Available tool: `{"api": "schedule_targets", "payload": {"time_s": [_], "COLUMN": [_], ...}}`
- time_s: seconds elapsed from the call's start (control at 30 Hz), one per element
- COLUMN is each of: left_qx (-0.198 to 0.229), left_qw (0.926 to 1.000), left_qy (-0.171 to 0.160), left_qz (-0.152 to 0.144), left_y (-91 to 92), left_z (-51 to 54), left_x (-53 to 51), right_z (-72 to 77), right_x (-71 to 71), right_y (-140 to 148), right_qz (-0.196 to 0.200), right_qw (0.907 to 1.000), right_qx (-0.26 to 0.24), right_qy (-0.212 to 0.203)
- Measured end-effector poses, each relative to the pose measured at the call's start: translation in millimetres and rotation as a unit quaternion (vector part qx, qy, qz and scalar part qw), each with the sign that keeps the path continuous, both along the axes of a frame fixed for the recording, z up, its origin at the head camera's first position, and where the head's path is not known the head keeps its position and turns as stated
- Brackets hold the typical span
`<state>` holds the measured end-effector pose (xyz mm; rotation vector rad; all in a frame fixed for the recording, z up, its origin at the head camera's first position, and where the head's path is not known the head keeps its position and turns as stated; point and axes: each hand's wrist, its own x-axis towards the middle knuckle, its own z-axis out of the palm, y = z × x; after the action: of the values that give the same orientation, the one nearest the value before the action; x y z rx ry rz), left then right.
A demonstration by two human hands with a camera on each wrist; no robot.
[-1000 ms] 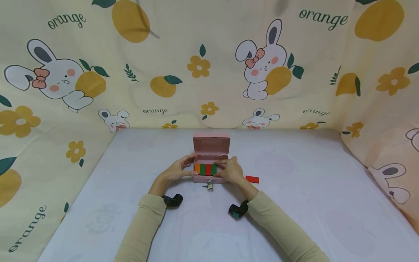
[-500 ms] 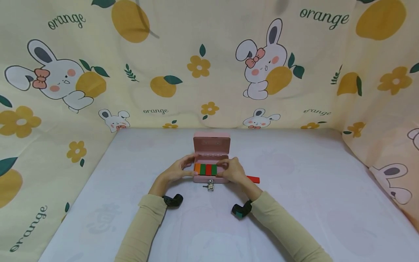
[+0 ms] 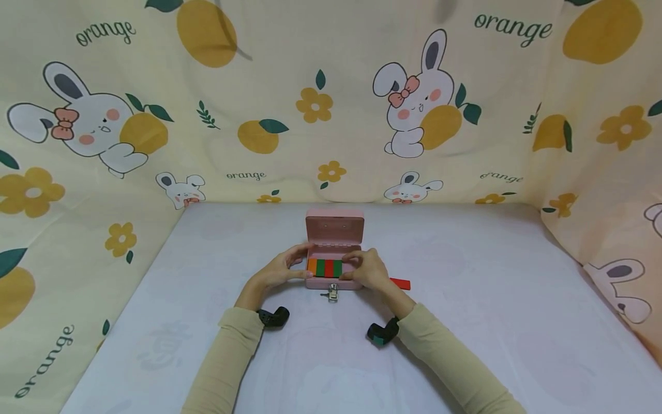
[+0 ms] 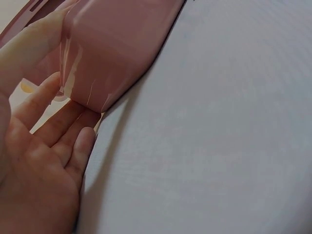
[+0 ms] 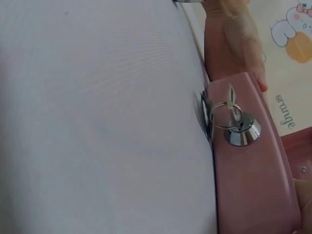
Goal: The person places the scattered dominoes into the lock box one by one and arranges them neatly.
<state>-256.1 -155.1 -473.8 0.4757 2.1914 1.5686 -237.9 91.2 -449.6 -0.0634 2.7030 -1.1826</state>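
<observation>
The left hand [image 3: 279, 269] is likely steadying the cash box [image 3: 322, 283], gripping its left edge, while the right hand [image 3: 370, 269], grasp unclear, is lying beside blocks [image 3: 329, 268].

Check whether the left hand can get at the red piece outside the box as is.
Probably not directly: the right hand and its wrist lie between, partly hiding the red piece, and the left hand is at the opposite end of the pink box.
</observation>
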Motion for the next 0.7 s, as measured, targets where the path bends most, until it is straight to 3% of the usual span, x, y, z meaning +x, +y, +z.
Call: {"api": "schedule_targets", "payload": {"time_s": [0.2,0.7], "left_qx": [0.001,0.007], "left_qw": [1.0,0.9999], "left_qy": [0.004,0.008], "left_qz": [-0.002,-0.003], "left_y": [0.3,1.0], "left_z": [-2.0,-3.2], "left_x": [-1.0,-2.0], "right_z": [4.2,10.3], "right_x": [-0.1,5.1], "right_y": [6,28], "right_qz": [-0.008,0.022], "right_qw": [0.9998,0.9965], "right_qx": [-0.02,-0.078], "right_qy": [-0.003,0.02]}}
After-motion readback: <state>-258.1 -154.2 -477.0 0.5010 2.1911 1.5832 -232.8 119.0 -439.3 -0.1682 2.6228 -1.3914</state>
